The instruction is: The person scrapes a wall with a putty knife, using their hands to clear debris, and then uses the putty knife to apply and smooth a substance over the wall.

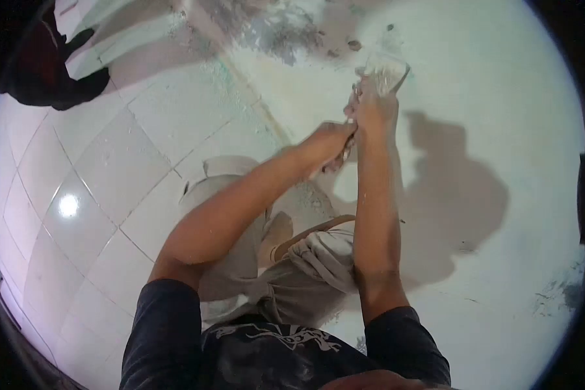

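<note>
A broad-bladed scraper [387, 73] lies against the pale wall, its whitish blade smeared and angled up and to the right. Just below the blade, my right hand [374, 109] is closed around the tool. My left hand [331, 144] is lower and to the left, its fingers curled around the handle end in line with the blade. My two hands hide most of the handle. Both forearms reach forward, and a dark shadow [461, 175] falls on the wall to the right of them.
Rough grey patches [279, 36] and dark spots mark the wall surface near the scraper. Glossy pale tiles [91, 175] cover the floor at left, with whitish crumbs along the wall's foot. A dark-clothed shape [45, 71] stands at upper left. My bent legs [240, 240] are below my arms.
</note>
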